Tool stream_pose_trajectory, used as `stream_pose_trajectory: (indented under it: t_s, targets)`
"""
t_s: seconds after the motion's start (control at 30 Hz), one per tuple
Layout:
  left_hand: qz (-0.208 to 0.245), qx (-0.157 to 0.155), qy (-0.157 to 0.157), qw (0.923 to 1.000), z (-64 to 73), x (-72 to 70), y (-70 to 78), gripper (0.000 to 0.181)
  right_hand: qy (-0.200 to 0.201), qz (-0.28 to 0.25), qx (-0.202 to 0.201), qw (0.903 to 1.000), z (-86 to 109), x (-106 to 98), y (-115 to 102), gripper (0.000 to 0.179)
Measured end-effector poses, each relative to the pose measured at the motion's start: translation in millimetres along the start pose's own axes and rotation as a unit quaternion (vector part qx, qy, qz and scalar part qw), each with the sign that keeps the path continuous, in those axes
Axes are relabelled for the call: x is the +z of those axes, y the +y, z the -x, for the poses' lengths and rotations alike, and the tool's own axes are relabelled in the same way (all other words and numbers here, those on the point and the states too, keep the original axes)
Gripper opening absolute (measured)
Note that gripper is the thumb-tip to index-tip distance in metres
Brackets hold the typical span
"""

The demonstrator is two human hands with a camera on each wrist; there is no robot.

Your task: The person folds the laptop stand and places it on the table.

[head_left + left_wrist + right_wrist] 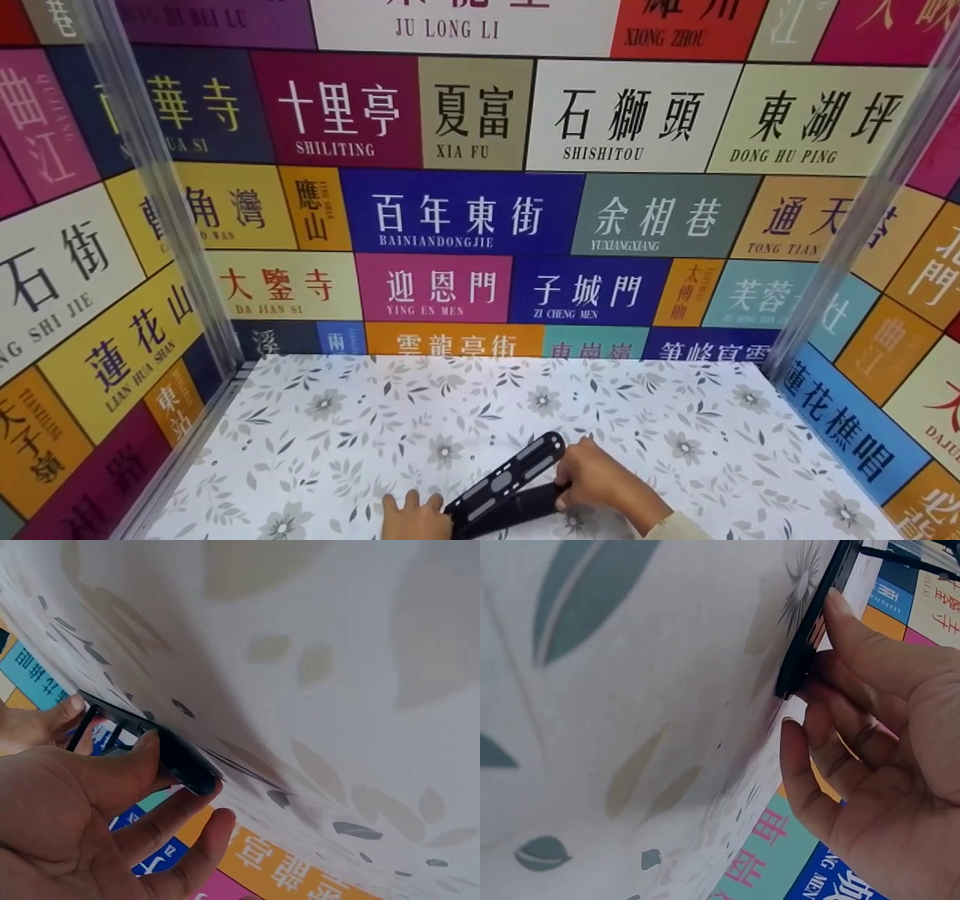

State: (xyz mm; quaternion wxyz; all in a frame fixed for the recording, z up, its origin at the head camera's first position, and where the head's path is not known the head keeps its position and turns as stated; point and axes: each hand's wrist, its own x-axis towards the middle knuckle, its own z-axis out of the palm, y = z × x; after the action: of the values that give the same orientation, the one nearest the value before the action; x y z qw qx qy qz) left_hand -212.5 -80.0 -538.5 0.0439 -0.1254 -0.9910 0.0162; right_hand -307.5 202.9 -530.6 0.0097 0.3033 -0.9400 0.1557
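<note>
A black folding stand (pixel 501 480), hinged with long slotted arms and grey pads, lies low over the white floral table top. Its upper arm is raised from the lower one in a narrow V. At the near left end, my left hand (pixel 416 517) grips it; the left wrist view shows thumb and fingers pinching the rounded black end (pixel 187 766). My right hand (pixel 600 474) holds the right end of the lower arm. In the right wrist view, the thumb (pixel 840 607) presses on one face of the black bar (pixel 801 664) with fingers behind it.
The floral table top (pixel 360 420) spreads around the stand. Colourful panels (pixel 461 210) printed with place names rise behind it and at both sides. Clear upright corner strips (pixel 176 195) stand at the left and right back corners.
</note>
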Motion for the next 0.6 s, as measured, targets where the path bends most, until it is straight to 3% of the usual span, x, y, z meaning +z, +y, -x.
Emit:
stream_pose_trajectory:
  t_s: [0.13, 0.23, 0.4, 0.6]
  targets:
    - [-0.022, 0.013, 0.017, 0.9995, -6.2, -1.5, -6.1, 0.009, 0.016, -0.008, -0.022, 0.9996, 3.6, 1, -2, 0.017]
    - [-0.026, 0.023, -0.001, 0.9994, -12.7, -2.8, -12.5, 0.004, 0.022, -0.029, -0.024, 0.9991, 7.0, 1, -5, 0.015]
    - [-0.021, 0.051, -0.036, 0.9978, -25.1, -4.0, -23.2, 0.015, 0.026, -0.042, 0.007, 0.9988, 14.7, 2, -14, 0.018]
    - [-0.048, 0.085, -0.013, 0.9951, -37.8, -3.9, -31.8, 0.003, 0.043, -0.029, 0.037, 0.9980, 23.1, 4, -23, 0.022]
